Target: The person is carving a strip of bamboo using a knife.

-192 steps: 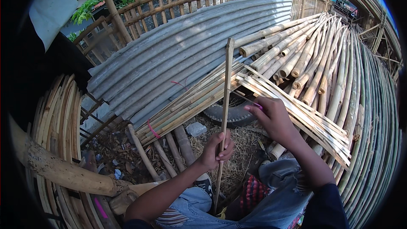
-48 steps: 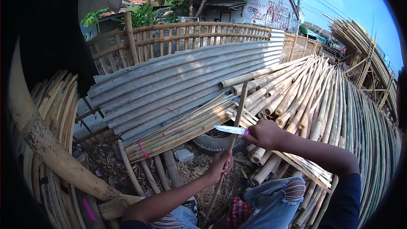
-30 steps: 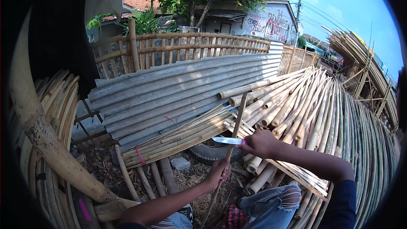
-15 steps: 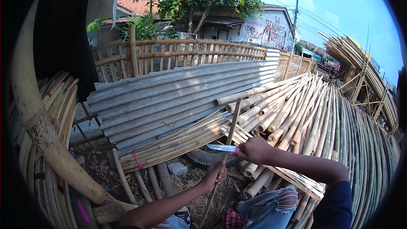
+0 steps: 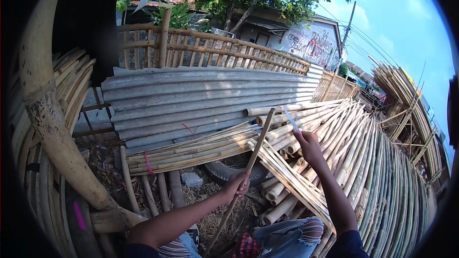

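My left hand [image 5: 235, 185] is closed around a long flat bamboo strip [image 5: 261, 139], which slants from the ground up and to the right in front of me. In my right hand [image 5: 308, 144] is a knife [image 5: 291, 120], its pale blade pointing up and to the left. The blade is apart from the strip, off to its right. Beyond the strip lies a bundle of split bamboo slats [image 5: 201, 153], bound with a pink tie [image 5: 147, 162]. More pale split strips [image 5: 287, 177] lie beneath my right forearm.
Long bamboo poles [image 5: 334, 129] fill the right side. A thick bamboo post [image 5: 60, 138] stands close on the left. Behind are a corrugated metal sheet [image 5: 201, 100] and a bamboo fence [image 5: 224, 48]. A tire [image 5: 222, 174] lies on the ground beside a grey block [image 5: 192, 179].
My right hand has lifted the knife off the strip, up and to the right, turning its blade upward. My left hand keeps its hold on the strip. The view has tilted slightly.
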Tool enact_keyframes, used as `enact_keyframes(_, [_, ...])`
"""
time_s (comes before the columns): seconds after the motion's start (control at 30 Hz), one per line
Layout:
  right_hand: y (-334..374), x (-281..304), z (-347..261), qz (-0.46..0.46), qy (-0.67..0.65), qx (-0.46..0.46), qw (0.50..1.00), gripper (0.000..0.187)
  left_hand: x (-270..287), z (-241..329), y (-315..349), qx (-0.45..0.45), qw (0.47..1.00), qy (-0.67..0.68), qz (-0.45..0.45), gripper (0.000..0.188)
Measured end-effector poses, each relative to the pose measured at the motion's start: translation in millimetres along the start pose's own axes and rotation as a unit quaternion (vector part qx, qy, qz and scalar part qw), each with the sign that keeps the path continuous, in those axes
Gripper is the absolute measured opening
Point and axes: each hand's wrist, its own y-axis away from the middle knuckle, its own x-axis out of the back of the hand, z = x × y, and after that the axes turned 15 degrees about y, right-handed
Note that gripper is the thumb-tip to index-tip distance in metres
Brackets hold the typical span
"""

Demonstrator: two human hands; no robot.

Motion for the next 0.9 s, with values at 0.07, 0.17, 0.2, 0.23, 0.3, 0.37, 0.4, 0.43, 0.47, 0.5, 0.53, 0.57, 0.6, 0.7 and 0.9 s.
enact_keyframes(0.07, [21, -23, -4, -0.062, 0.063, 0.065, 0.994, 0.054, 1, 6, 3, 0.005, 1.000, 0.002, 0.004, 0.044])
enact_keyframes(0.17, [45, -46, -11, -0.107, 0.170, 0.206, 0.958, 0.052, 2, 10, 2, 0.017, 1.000, 0.002, -0.004, 0.046])
enact_keyframes(0.2, [46, -54, -8, -0.108, 0.181, 0.264, 0.941, 0.052, 1, 11, 1, 0.026, 1.000, 0.008, -0.009, 0.046])
enact_keyframes(0.23, [44, -59, -6, -0.102, 0.198, 0.286, 0.932, 0.051, 1, 12, 0, 0.027, 1.000, 0.009, -0.009, 0.046])
enact_keyframes(0.3, [26, -54, -16, -0.092, 0.154, 0.229, 0.957, 0.051, 1, 13, 1, 0.069, 0.993, 0.060, -0.079, 0.047])
enact_keyframes(0.37, [4, -50, -20, -0.054, 0.079, 0.127, 0.987, 0.050, 4, 15, 1, 0.090, 0.988, 0.080, -0.095, 0.048])
enact_keyframes(0.4, [3, -51, -20, -0.051, 0.100, 0.143, 0.983, 0.051, 5, 15, 0, 0.110, 0.982, 0.099, -0.114, 0.048])
enact_keyframes(0.43, [10, -55, -21, -0.093, 0.120, 0.172, 0.973, 0.051, 5, 13, 0, 0.110, 0.982, 0.098, -0.114, 0.048])
enact_keyframes(0.47, [18, -60, -21, -0.133, 0.140, 0.202, 0.960, 0.052, 6, 13, 1, 0.116, 0.981, 0.111, -0.112, 0.049])
enact_keyframes(0.5, [22, -63, -21, -0.123, 0.183, 0.298, 0.929, 0.050, 8, 13, 1, 0.122, 0.979, 0.123, -0.111, 0.050])
enact_keyframes(0.53, [21, -59, -22, -0.144, 0.205, 0.295, 0.922, 0.049, 9, 14, 0, 0.121, 0.979, 0.121, -0.111, 0.050])
enact_keyframes(0.57, [13, -54, -21, -0.140, 0.209, 0.261, 0.932, 0.049, 8, 14, -1, 0.131, 0.975, 0.132, -0.121, 0.050])
enact_keyframes(0.6, [5, -46, -21, -0.138, 0.213, 0.224, 0.941, 0.050, 6, 11, 1, 0.144, 0.970, 0.147, -0.131, 0.050])
enact_keyframes(0.7, [14, -57, -24, -0.119, 0.197, 0.228, 0.946, 0.053, 9, 17, 2, 0.153, 0.971, 0.134, -0.126, 0.052])
enact_keyframes(0.9, [7, -40, -17, -0.061, 0.243, 0.251, 0.935, 0.051, 2, 12, 1, 0.181, 0.958, 0.164, -0.153, 0.052])
